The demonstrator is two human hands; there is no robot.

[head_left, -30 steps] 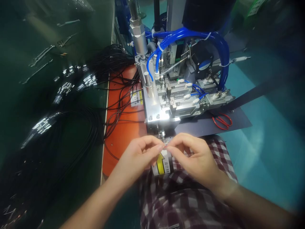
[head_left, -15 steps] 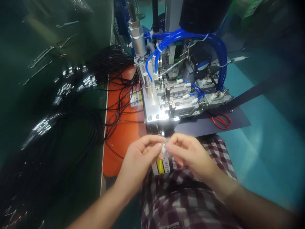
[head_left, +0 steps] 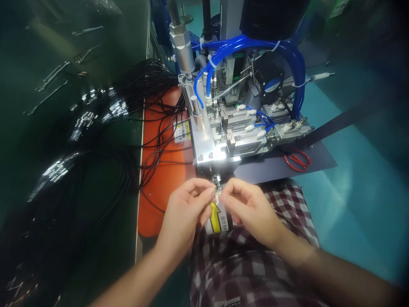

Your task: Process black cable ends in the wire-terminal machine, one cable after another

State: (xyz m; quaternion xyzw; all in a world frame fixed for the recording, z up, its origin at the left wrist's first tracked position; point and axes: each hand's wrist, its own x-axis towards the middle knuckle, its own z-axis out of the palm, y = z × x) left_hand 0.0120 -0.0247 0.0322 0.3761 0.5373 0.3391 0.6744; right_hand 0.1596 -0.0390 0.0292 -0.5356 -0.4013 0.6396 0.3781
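Note:
My left hand (head_left: 188, 204) is pinched, thumb against index finger, just in front of the machine's front end. Close beside it, my right hand (head_left: 247, 204) is pinched too, its fingertips a small gap from the left ones. A tiny, thin, light-coloured piece shows between the fingertips, too small to name. Right behind them is the metal front block (head_left: 207, 153) of the machine, with a small metal part (head_left: 217, 179) below its edge. Under the hands is a white label with a yellow arrow (head_left: 215, 219).
Black cables (head_left: 156, 136) run over the orange plate (head_left: 166, 217) and lie in bundles at left. Blue air hoses (head_left: 249, 46) arch over the machine. Red-handled scissors (head_left: 297, 161) lie on the grey base at right. Checkered cloth (head_left: 255, 273) covers my lap.
My fingertips have drawn slightly apart, the left hand shifting a little leftward. More of the yellow arrow shows between the hands.

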